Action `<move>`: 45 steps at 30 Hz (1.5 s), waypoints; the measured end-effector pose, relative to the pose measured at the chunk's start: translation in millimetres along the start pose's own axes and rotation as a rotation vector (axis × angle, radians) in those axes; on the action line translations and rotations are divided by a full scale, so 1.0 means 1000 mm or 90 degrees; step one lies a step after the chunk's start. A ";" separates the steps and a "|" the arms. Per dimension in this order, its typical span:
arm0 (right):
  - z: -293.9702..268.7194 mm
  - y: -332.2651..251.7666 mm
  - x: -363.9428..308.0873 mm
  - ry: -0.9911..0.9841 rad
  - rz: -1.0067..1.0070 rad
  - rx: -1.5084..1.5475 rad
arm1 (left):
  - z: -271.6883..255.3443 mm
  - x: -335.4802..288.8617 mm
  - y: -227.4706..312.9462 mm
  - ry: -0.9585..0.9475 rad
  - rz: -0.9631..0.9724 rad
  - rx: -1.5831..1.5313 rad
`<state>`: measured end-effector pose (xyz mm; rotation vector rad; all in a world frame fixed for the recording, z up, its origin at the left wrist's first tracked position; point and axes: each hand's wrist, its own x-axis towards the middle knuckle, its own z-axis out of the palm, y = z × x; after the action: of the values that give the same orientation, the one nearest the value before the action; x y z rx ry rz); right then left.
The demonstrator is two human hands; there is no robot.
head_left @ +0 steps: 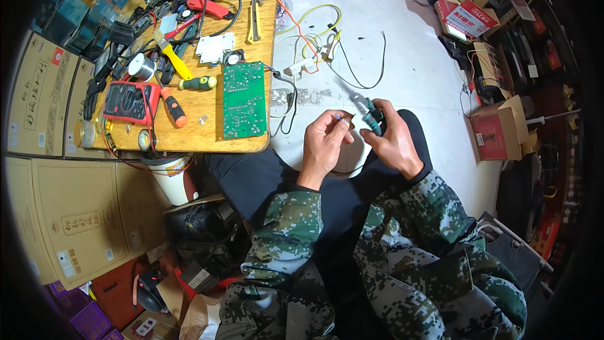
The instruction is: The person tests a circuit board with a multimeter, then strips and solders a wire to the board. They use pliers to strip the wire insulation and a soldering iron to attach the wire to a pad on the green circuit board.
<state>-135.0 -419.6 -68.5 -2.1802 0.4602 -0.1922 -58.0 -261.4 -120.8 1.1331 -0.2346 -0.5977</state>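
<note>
Over my lap, my left hand (327, 141) is closed in a pinch on a thin wire (338, 117), of which a small blue bit shows at the fingertips. Close beside it, my right hand (395, 138) wraps round a pair of green-handled pliers (372, 116). The grey metal end of the pliers points up and left, away from me, and is smeared by motion. A small gap separates the two hands. To their left, a green circuit board (244, 101) lies solder side up at the right edge of the wooden table (214, 143).
On the table lie a red multimeter (131, 102), a solder spool (142, 67), a yellow brush (173, 56), screwdrivers (173, 107) and a yellow cutter knife (254, 22). Loose cables (314, 56) run over the pale floor. Cartons (82, 214) stand left, an open box (497, 129) right.
</note>
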 end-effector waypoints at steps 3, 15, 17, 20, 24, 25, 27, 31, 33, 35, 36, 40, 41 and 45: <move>0.001 -0.004 -0.004 -0.003 -0.113 -0.075 | -0.001 0.000 -0.002 -0.007 0.014 0.041; 0.009 -0.015 -0.010 0.011 -0.131 -0.133 | -0.004 -0.001 -0.014 0.032 -0.001 -0.207; 0.008 -0.017 -0.010 0.006 -0.120 -0.133 | -0.005 -0.001 -0.015 0.025 -0.003 -0.205; 0.009 -0.018 -0.010 0.004 -0.112 -0.131 | -0.005 0.000 -0.015 0.043 -0.009 -0.197; 0.011 -0.017 -0.010 0.007 -0.116 -0.129 | -0.001 -0.001 -0.014 0.071 0.014 -0.225; 0.011 -0.017 -0.010 0.006 -0.118 -0.127 | 0.000 -0.002 -0.013 0.073 0.017 -0.222; 0.011 -0.016 -0.009 0.001 -0.118 -0.127 | 0.001 -0.002 -0.012 0.071 0.022 -0.215; 0.011 -0.016 -0.011 -0.002 -0.094 -0.117 | 0.002 -0.002 -0.010 0.057 0.028 -0.203; 0.012 -0.016 -0.011 -0.007 -0.086 -0.115 | 0.002 -0.002 -0.008 0.049 0.027 -0.196; 0.012 -0.016 -0.010 -0.009 -0.082 -0.105 | 0.002 -0.003 -0.007 0.040 0.024 -0.185; 0.012 -0.016 -0.010 -0.010 -0.080 -0.100 | 0.002 -0.003 -0.007 0.048 0.024 -0.183; 0.012 -0.016 -0.010 0.000 -0.097 -0.130 | 0.001 -0.002 -0.006 0.059 0.034 -0.156; 0.011 -0.016 -0.010 0.005 -0.101 -0.140 | 0.000 -0.001 -0.006 0.059 0.038 -0.144; 0.012 -0.016 -0.010 0.010 -0.091 -0.132 | 0.000 -0.002 -0.007 0.068 0.048 -0.148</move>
<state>-136.7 -397.7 -62.6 -2.4186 0.3451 -0.2486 -61.9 -262.6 -127.0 0.9246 -0.1116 -0.4831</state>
